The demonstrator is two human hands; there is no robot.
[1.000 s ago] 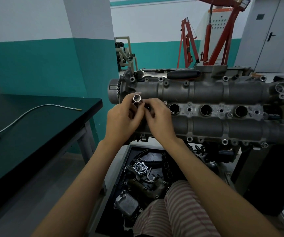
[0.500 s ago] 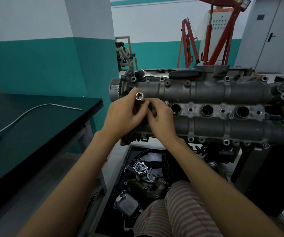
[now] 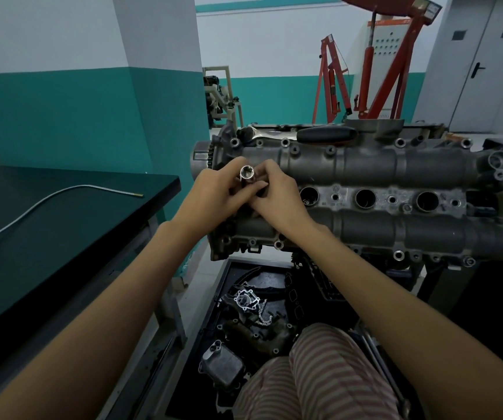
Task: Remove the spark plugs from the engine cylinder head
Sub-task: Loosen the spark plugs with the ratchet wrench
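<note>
The grey engine cylinder head (image 3: 380,171) lies across the middle of the view with three open round plug wells (image 3: 364,197) in a row. Both hands meet over its left end. My left hand (image 3: 216,198) grips a shiny metal socket (image 3: 247,174), whose open end faces up towards me. My right hand (image 3: 277,198) pinches the same socket from the right side, thumb and fingers on its body. The socket's lower part and the leftmost well are hidden under my hands. No spark plug is visible.
A black-handled ratchet (image 3: 320,134) rests on the head's far edge. A dark bench (image 3: 62,225) with a thin bent metal rod (image 3: 62,195) stands at left. Below, a black tray (image 3: 222,286) holds engine parts. A red engine hoist (image 3: 365,68) stands behind.
Both hands stay together on the socket at the head's left end; they have shifted slightly up and right, with my right fingers rewrapped around the socket.
</note>
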